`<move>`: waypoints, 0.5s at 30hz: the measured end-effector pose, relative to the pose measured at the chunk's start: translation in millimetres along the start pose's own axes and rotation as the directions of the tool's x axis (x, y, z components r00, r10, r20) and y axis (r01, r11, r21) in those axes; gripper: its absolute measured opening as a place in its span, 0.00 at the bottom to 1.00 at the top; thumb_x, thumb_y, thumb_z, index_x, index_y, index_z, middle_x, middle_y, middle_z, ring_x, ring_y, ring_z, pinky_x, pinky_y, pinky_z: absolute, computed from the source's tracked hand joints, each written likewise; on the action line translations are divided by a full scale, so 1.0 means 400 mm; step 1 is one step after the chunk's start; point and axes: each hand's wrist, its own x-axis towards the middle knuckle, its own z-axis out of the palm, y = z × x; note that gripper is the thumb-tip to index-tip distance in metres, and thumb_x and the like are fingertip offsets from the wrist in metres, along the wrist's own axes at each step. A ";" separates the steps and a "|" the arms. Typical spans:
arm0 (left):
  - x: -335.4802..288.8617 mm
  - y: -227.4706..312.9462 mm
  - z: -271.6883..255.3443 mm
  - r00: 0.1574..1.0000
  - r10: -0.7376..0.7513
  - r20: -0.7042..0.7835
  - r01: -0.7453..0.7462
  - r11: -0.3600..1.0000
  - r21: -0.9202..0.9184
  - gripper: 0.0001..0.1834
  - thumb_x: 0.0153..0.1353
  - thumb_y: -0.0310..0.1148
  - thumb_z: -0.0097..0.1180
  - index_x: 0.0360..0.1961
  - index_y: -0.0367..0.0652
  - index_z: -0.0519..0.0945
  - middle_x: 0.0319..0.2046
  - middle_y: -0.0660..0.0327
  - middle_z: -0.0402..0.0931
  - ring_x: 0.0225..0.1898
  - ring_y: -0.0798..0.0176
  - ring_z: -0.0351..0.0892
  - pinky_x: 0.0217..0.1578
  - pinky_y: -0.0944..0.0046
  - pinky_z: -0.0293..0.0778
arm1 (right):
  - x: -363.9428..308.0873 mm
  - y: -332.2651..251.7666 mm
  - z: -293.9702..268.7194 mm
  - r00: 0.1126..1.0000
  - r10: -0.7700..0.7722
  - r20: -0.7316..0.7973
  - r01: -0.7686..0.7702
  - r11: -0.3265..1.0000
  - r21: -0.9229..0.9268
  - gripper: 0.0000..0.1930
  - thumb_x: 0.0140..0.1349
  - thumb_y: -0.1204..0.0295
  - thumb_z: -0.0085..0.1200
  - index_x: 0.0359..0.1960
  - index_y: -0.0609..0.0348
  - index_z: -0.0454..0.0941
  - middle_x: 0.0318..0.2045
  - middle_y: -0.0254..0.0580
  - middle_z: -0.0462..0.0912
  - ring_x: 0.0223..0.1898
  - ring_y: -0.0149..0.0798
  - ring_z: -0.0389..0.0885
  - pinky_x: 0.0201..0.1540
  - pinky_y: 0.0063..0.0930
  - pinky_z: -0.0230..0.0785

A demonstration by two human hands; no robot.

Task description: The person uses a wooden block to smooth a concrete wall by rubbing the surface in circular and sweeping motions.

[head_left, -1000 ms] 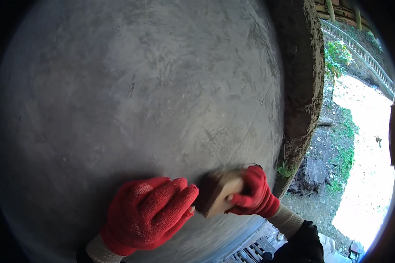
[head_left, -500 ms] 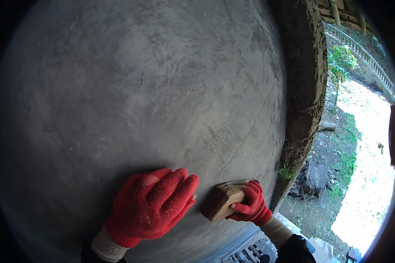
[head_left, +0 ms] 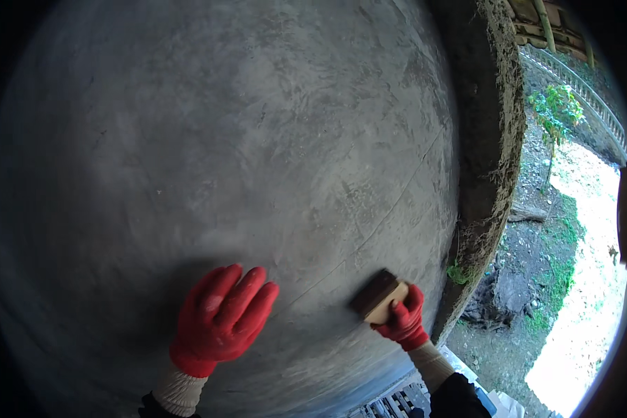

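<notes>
Since the earlier frame the right hand (head_left: 402,322) has carried the block (head_left: 377,297) rightward toward the wall's (head_left: 272,139) right edge; its fingers are curled tight round the block, which presses on the grey plaster. Left hand (head_left: 219,317) lies flat on the wall near its lower edge, fingers together. Beyond the rough wall end (head_left: 491,174), open ground (head_left: 536,279) with greenery.

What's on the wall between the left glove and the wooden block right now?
Nothing but bare grey plaster between the left hand and the wooden block, head view.
</notes>
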 end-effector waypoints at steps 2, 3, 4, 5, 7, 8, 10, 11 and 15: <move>-0.114 -0.029 -0.040 0.998 -0.046 0.033 0.044 0.998 0.050 0.14 0.55 0.34 0.58 0.44 0.48 0.81 0.51 0.60 0.74 0.53 0.54 0.70 0.49 0.53 0.73 | 0.047 0.084 -0.044 0.962 0.253 -0.105 -0.265 0.955 -0.130 0.50 0.46 0.57 0.66 0.70 0.52 0.51 0.62 0.65 0.55 0.60 0.65 0.61 0.59 0.54 0.60; -0.161 -0.039 -0.057 0.989 -0.140 0.037 0.136 0.985 0.104 0.14 0.55 0.34 0.58 0.43 0.48 0.81 0.51 0.59 0.74 0.54 0.52 0.69 0.50 0.50 0.72 | 0.083 0.119 -0.053 0.857 0.462 -0.227 -0.471 0.882 0.015 0.47 0.49 0.57 0.63 0.69 0.58 0.52 0.63 0.64 0.54 0.63 0.63 0.58 0.62 0.52 0.56; -0.192 -0.038 -0.069 0.969 -0.243 0.046 0.232 0.958 0.167 0.14 0.55 0.35 0.58 0.43 0.48 0.81 0.51 0.59 0.74 0.55 0.50 0.69 0.51 0.46 0.71 | 0.122 0.136 -0.046 0.756 0.581 -0.301 -0.592 0.803 0.066 0.45 0.51 0.57 0.61 0.68 0.62 0.53 0.64 0.61 0.54 0.64 0.61 0.57 0.64 0.50 0.53; -0.203 -0.031 -0.074 0.964 -0.261 0.049 0.250 0.954 0.167 0.14 0.55 0.35 0.58 0.43 0.48 0.81 0.51 0.59 0.74 0.55 0.50 0.69 0.51 0.46 0.71 | 0.122 0.119 -0.041 0.766 0.577 -0.285 -0.585 0.808 0.063 0.45 0.51 0.57 0.61 0.68 0.62 0.53 0.64 0.61 0.54 0.64 0.61 0.57 0.64 0.50 0.53; -0.206 -0.027 -0.064 0.971 -0.241 0.000 0.234 0.942 0.241 0.13 0.56 0.35 0.57 0.42 0.46 0.81 0.52 0.57 0.73 0.57 0.48 0.67 0.53 0.43 0.69 | 0.103 0.053 0.000 0.871 0.416 -0.259 -0.440 0.897 -0.038 0.46 0.50 0.57 0.63 0.69 0.57 0.53 0.65 0.60 0.53 0.65 0.60 0.57 0.63 0.52 0.55; -0.199 -0.027 -0.053 0.967 -0.254 -0.004 0.248 0.940 0.234 0.13 0.56 0.35 0.57 0.42 0.46 0.81 0.52 0.57 0.73 0.57 0.48 0.67 0.53 0.43 0.69 | 0.076 -0.032 0.023 0.936 0.303 -0.181 -0.311 0.950 -0.018 0.45 0.49 0.56 0.64 0.68 0.50 0.56 0.63 0.59 0.56 0.63 0.58 0.60 0.61 0.53 0.58; -0.186 -0.027 -0.042 0.969 -0.246 -0.011 0.239 0.930 0.279 0.13 0.57 0.35 0.55 0.43 0.46 0.81 0.52 0.58 0.73 0.58 0.47 0.66 0.54 0.43 0.68 | 0.048 -0.125 0.040 0.997 -0.054 0.053 0.053 0.999 0.014 0.44 0.43 0.53 0.68 0.65 0.36 0.61 0.58 0.55 0.62 0.57 0.56 0.66 0.56 0.54 0.62; -0.187 -0.024 -0.047 0.967 -0.253 -0.010 0.246 0.929 0.277 0.13 0.57 0.35 0.55 0.43 0.46 0.81 0.52 0.58 0.73 0.58 0.47 0.66 0.54 0.43 0.68 | 0.046 -0.136 0.038 0.937 -0.288 0.199 0.283 0.958 0.055 0.44 0.40 0.52 0.71 0.63 0.29 0.62 0.55 0.54 0.65 0.53 0.56 0.69 0.53 0.54 0.64; -0.180 -0.026 -0.055 0.939 -0.344 -0.007 0.335 0.910 0.242 0.15 0.58 0.36 0.54 0.45 0.46 0.80 0.54 0.59 0.73 0.58 0.47 0.66 0.56 0.44 0.67 | 0.102 0.004 -0.016 0.995 -0.100 -0.004 0.100 0.992 -0.075 0.50 0.37 0.54 0.71 0.66 0.39 0.58 0.56 0.58 0.64 0.52 0.62 0.68 0.53 0.56 0.63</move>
